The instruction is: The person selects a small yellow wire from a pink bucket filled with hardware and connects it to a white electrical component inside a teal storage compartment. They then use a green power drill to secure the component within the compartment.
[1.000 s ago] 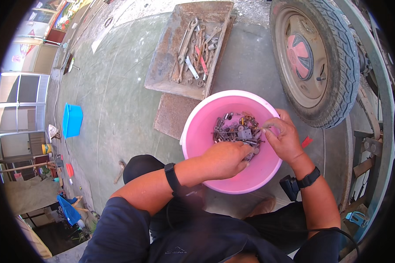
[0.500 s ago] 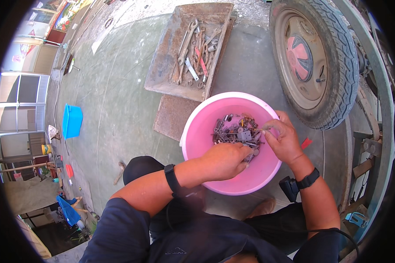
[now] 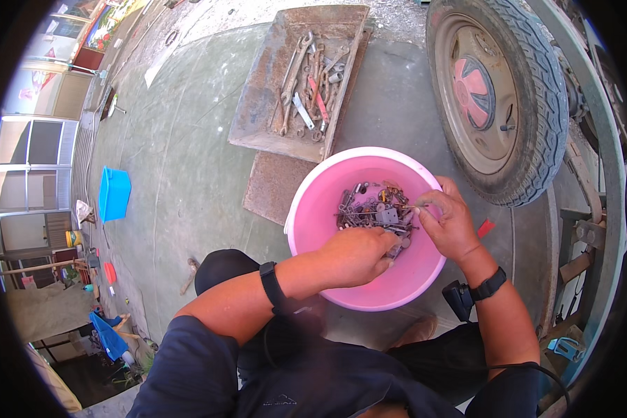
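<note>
A pink bucket (image 3: 315, 216) with a pale rim stands in front of me. Its bottom holds a heap of small metal hardware (image 3: 370, 217), with bolts, washers and a grey block-like piece among it. My left hand (image 3: 359, 256) reaches over the near side into the bucket, fingers curled down at the heap's near edge; its fingertips are partly hidden, so what they grip cannot be made out. At the right rim, my right hand (image 3: 450, 221) is closed in a pinch on a thin brass-coloured metal piece (image 3: 414, 206), held just above the heap.
A rusty metal tray (image 3: 258, 115) of wrenches stands beyond the bucket, beside a flat rusty plate (image 3: 275, 187). A large tyred wheel (image 3: 540, 104) and a metal frame (image 3: 616, 188) close off the right. A blue bin (image 3: 115, 194) stands far left.
Almost nothing differs. Both hands keep their places in the bucket, with the thin metal piece still between the right fingers.
</note>
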Motion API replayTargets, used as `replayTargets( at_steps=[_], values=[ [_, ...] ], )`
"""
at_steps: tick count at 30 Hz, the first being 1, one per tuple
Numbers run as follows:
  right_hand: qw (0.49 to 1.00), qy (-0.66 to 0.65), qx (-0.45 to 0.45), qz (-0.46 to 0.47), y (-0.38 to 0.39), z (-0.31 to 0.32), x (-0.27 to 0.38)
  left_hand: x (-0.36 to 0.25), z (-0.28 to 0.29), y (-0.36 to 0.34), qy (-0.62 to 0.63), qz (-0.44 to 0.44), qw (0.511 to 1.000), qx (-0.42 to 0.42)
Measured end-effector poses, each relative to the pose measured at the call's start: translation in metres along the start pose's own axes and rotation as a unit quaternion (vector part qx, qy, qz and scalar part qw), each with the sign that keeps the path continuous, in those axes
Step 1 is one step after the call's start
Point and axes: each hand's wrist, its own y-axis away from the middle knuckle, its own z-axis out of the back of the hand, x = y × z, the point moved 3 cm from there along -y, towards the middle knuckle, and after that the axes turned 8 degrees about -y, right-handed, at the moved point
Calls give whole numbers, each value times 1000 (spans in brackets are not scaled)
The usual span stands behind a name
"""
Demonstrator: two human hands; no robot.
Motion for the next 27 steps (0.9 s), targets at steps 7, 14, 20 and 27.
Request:
replayTargets(
  at_steps=[7, 14, 20, 27],
  values=[
    [1000, -3, -1, 8, 0, 1, 2, -2, 3, 0, -2, -9, 1000, 11],
    [1000, 0, -2, 12, 0, 0, 1, -3, 4, 1, 1, -5, 1000, 18],
    [1000, 19, 7, 19, 1, -1, 0, 3, 13, -1, -28, 19, 999, -1],
    [1000, 15, 10, 4, 3, -3, -6, 17, 40, 0, -33, 45, 994, -96]
  ],
)
